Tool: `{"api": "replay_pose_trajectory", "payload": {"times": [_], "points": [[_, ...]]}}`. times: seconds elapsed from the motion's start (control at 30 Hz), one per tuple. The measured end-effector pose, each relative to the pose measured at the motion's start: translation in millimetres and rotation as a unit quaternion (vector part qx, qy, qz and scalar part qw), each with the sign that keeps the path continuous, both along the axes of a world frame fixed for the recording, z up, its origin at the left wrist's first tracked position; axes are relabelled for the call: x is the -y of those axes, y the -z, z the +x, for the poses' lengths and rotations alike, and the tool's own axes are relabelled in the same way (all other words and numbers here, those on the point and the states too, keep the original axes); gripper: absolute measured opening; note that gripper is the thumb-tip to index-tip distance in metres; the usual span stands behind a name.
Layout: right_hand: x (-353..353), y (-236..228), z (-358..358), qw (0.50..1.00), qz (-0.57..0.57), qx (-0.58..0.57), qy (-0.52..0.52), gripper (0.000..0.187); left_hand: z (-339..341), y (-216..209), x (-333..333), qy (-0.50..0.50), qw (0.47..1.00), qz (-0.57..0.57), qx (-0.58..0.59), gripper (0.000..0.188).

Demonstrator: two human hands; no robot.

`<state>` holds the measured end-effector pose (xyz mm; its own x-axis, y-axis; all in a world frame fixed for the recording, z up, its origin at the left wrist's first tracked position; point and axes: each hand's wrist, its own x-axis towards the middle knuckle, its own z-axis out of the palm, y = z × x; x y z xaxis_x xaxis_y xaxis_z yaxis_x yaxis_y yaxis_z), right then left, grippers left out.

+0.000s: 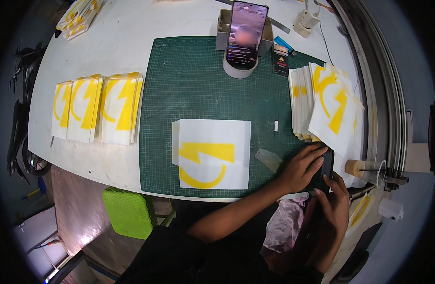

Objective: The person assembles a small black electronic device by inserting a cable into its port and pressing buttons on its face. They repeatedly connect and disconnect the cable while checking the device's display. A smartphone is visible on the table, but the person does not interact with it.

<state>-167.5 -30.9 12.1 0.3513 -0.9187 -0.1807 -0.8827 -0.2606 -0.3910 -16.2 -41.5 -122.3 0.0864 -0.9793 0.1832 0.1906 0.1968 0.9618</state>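
At the table's right front edge, both my hands are on a dark, flat, slab-like object (pixel 328 163) whose kind I cannot make out. My left hand (pixel 300 170) reaches across from the left, its fingers over the object's upper part. My right hand (pixel 337 201) grips its lower end, with thumb and fingers on either side. A white paper piece (pixel 215 130) with a yellow print and creased flaps lies on the green cutting mat (pixel 198 85), apart from both hands. Just beyond my left hand stands a stack of yellow-printed white papers (pixel 333 109), its top sheet askew.
Three stacks of printed papers (pixel 120 106) lie left of the mat, and another bundle (pixel 80 16) at the far left. A phone (pixel 246 33) stands in a white roll (pixel 240 71). A clear scrap (pixel 268 160) lies near my left forearm. A cup (pixel 364 169) sits far right.
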Motion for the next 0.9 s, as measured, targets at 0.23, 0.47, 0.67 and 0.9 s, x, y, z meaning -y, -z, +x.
{"api": "replay_pose_trajectory", "payload": {"times": [0.23,0.47,0.67,0.9], "points": [[3.9,-3.9,4.8,0.999,0.025,0.030,0.032,0.039,-1.9,-1.0,0.6,-0.004,1.000,-0.001,0.006,0.040],[3.2,-3.4,12.5,0.998,0.018,0.027,0.053,0.035,-0.9,-2.5,0.9,-0.004,1.000,0.003,-0.004,0.039],[6.1,-7.1,15.0,0.995,0.037,0.015,0.087,0.034,0.2,-2.8,1.5,0.000,1.000,0.007,0.000,0.038],[7.6,-8.4,12.9,0.996,0.026,0.017,0.086,0.033,0.1,-1.0,6.4,-0.007,1.000,-0.019,0.015,0.038]]}}
